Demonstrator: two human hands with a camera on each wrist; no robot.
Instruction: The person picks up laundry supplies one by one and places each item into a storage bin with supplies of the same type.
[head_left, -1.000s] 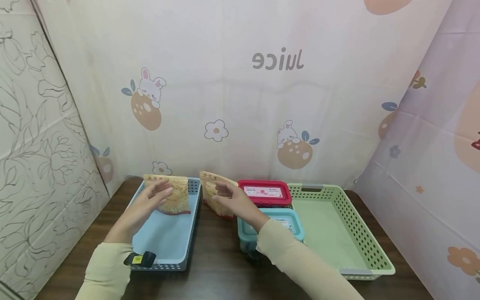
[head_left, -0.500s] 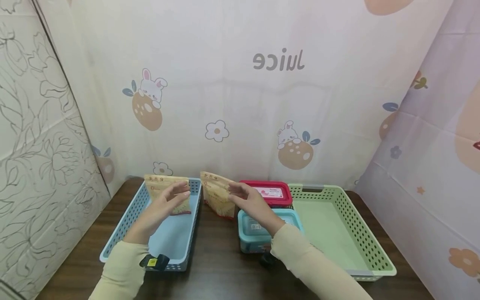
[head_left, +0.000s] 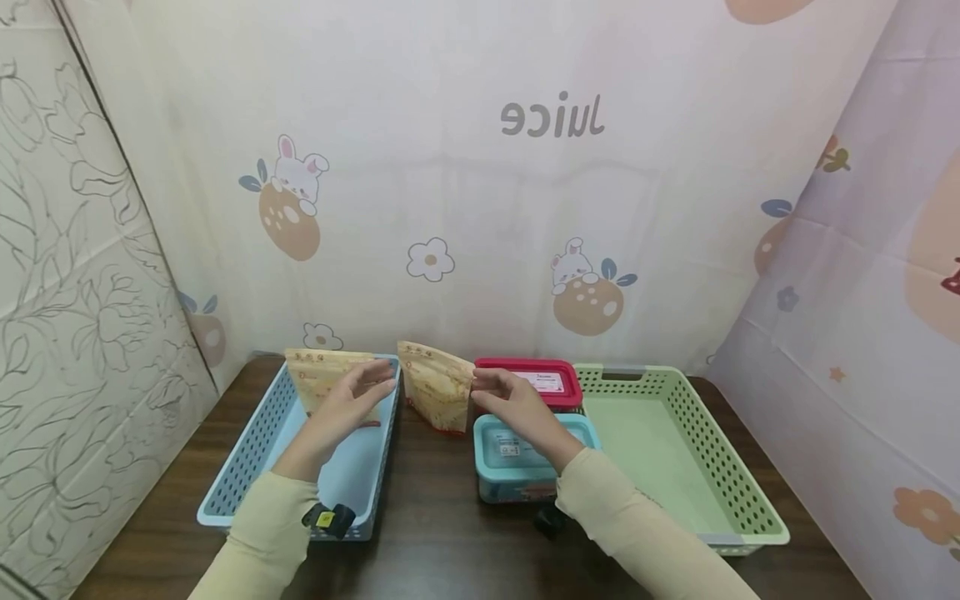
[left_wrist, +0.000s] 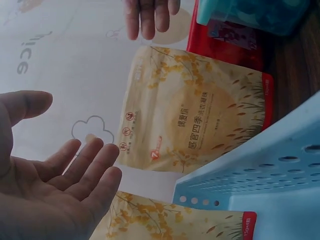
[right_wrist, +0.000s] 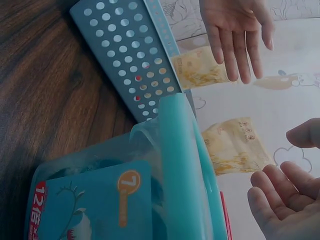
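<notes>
My left hand [head_left: 345,412] hovers over the blue basket [head_left: 217,492], fingers loosely bent, holding nothing. Behind it a yellow pouch [head_left: 311,379] stands upright in the basket, partly hidden by the hand. My right hand [head_left: 521,408] hangs above the teal-lidded box [head_left: 517,479], fingers relaxed, with nothing in its grasp. Just left of those fingertips, a second yellow pouch [head_left: 435,387] stands on the table between basket and boxes; its printed front and red bottom edge show in the left wrist view [left_wrist: 200,110]. A red-lidded box [head_left: 566,392] sits behind the teal one.
On the right lies a pale green basket [head_left: 645,450] with perforated walls. Dark brown table [head_left: 442,533] shows between the blue basket and the boxes. A printed curtain [head_left: 450,200] hangs close behind everything. A small black object [head_left: 550,521] shows beneath the right wrist.
Both hands have shifted rightward. The left has moved across the pouch in the basket, and the right has drawn away from the standing pouch, uncovering its front. Pouches, boxes and baskets stay put.
</notes>
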